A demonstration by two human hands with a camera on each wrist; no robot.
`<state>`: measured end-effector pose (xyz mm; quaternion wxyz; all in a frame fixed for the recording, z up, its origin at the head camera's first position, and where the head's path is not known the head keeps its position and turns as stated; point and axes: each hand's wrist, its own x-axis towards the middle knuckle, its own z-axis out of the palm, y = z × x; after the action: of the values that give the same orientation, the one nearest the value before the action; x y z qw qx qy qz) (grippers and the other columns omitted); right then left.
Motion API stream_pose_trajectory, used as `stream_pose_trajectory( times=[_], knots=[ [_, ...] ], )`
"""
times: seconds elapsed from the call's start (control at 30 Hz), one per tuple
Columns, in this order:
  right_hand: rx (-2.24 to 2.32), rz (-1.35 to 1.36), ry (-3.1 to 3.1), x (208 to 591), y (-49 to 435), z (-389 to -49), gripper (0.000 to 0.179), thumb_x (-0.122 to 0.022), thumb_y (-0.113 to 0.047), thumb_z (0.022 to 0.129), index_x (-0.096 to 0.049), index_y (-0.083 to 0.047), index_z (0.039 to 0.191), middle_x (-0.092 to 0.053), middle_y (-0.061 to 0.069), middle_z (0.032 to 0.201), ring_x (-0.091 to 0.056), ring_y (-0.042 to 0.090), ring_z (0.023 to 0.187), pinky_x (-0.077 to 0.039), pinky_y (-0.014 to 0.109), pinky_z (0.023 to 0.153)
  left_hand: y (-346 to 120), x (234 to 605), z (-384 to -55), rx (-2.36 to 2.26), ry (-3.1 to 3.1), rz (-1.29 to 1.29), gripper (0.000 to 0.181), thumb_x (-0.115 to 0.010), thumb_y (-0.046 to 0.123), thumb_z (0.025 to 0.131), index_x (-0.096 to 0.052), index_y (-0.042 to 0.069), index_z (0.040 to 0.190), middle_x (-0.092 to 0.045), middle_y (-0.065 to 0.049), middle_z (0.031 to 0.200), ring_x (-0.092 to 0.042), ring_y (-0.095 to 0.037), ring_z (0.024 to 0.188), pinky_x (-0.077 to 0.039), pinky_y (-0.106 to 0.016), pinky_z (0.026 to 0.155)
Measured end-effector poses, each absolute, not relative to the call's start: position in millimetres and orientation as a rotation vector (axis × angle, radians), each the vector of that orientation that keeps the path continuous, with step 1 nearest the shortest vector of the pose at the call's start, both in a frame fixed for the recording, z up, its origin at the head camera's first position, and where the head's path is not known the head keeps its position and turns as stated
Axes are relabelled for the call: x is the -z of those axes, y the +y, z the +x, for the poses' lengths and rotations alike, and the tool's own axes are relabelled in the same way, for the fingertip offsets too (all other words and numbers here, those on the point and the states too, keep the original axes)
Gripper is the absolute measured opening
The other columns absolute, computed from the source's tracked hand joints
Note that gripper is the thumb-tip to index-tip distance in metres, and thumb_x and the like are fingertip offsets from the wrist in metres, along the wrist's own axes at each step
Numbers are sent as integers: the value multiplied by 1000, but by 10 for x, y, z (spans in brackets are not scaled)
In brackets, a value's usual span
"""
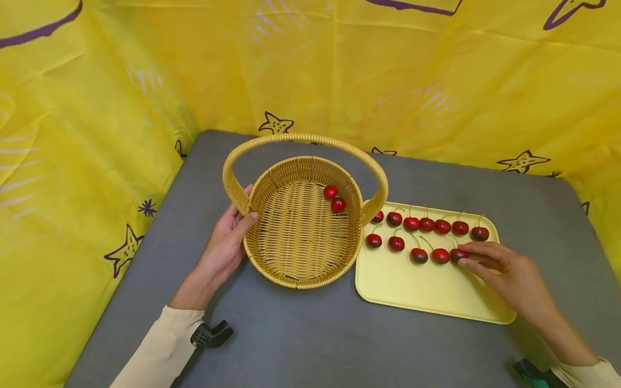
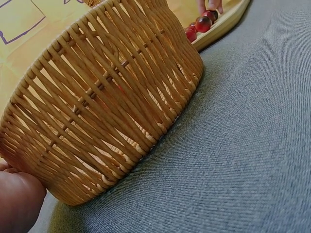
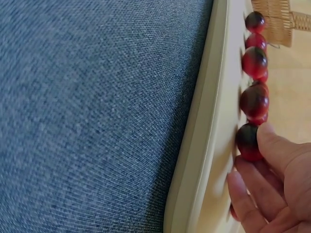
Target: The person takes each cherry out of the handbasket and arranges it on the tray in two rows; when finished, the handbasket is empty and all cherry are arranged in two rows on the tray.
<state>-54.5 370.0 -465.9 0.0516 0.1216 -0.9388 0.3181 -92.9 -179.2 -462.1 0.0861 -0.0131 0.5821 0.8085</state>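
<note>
A round wicker basket (image 1: 303, 283) with a tall arched handle stands on the grey cloth, two red cherries (image 1: 338, 204) lying inside at its right. My left hand (image 1: 224, 240) holds its left side by the handle's base, thumb over the rim. On the pale yellow tray (image 1: 412, 293), dark red cherries with stems lie in two rows. My right hand (image 1: 509, 272) pinches the rightmost cherry (image 1: 458, 255) of the nearer row between thumb and fingers. In the right wrist view that cherry (image 3: 248, 142) sits at the thumb tip, low over the tray.
The basket's right rim comes up against the tray's left edge, and its handle (image 1: 305, 137) arches above the far side. A yellow patterned cloth (image 1: 335, 70) hangs behind and at the sides. Grey table cloth (image 1: 301, 334) extends in front of the basket.
</note>
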Motion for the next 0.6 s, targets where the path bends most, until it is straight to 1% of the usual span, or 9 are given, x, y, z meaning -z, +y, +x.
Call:
stream_pose_trajectory(
  times=[0.1,0.13,0.2,0.27,0.37,0.43,0.5,0.6],
  knots=[
    [-930,394,-2844,4659,3714,-538,39,-91,-8,83,-82,-16,119,-67,-24,116,-63,-23,89,-45,2,78,-1785,4631,-933,-2414,1734,-33,65,-52,8,112,-26,23,170,-31,-3,170,-33,-23,152,-39,-33,117],
    [-918,402,-2841,4660,3717,-536,39,-91,-8,82,-82,-16,119,-67,-25,116,-62,-23,89,-45,2,78,-1783,4633,-934,-2414,1734,-32,65,-52,9,112,-26,23,169,-31,-4,170,-33,-23,152,-39,-33,117],
    [-894,412,-2838,4665,3721,-531,40,-91,-8,82,-82,-17,120,-68,-24,117,-61,-24,89,-45,2,77,-1781,4639,-935,-2416,1733,-28,65,-52,9,112,-27,23,169,-31,-4,170,-33,-23,152,-40,-32,116],
    [-879,410,-2842,4669,3723,-528,41,-91,-10,82,-82,-18,121,-70,-18,117,-61,-24,88,-45,2,77,-1785,4644,-935,-2414,1732,-23,65,-52,9,112,-26,24,169,-31,-4,170,-33,-23,152,-40,-32,116],
    [-857,405,-2850,4671,3720,-530,41,-91,-11,83,-82,-18,121,-74,-2,115,-60,-24,88,-44,2,78,-1789,4641,-935,-2416,1728,-15,65,-51,9,112,-25,23,170,-31,-4,170,-33,-24,153,-41,-32,116],
    [-853,398,-2858,4668,3717,-529,40,-91,-11,83,-82,-17,122,-75,5,115,-59,-25,87,-43,1,79,-1793,4644,-937,-2415,1724,-14,65,-52,9,112,-24,23,170,-30,-4,171,-33,-24,153,-41,-31,115],
    [-854,402,-2862,4662,3714,-529,40,-91,-10,83,-81,-16,122,-75,11,117,-59,-24,88,-42,2,80,-1798,4645,-937,-2414,1723,-15,66,-52,9,112,-23,22,170,-30,-5,171,-32,-24,154,-41,-31,115],
    [-842,415,-2872,4647,3708,-533,41,-90,-12,85,-80,-15,124,-75,12,119,-59,-24,90,-41,2,80,-1809,4645,-938,-2415,1728,-18,66,-51,9,112,-23,21,170,-29,-5,172,-31,-24,154,-41,-30,116]
  ],
)
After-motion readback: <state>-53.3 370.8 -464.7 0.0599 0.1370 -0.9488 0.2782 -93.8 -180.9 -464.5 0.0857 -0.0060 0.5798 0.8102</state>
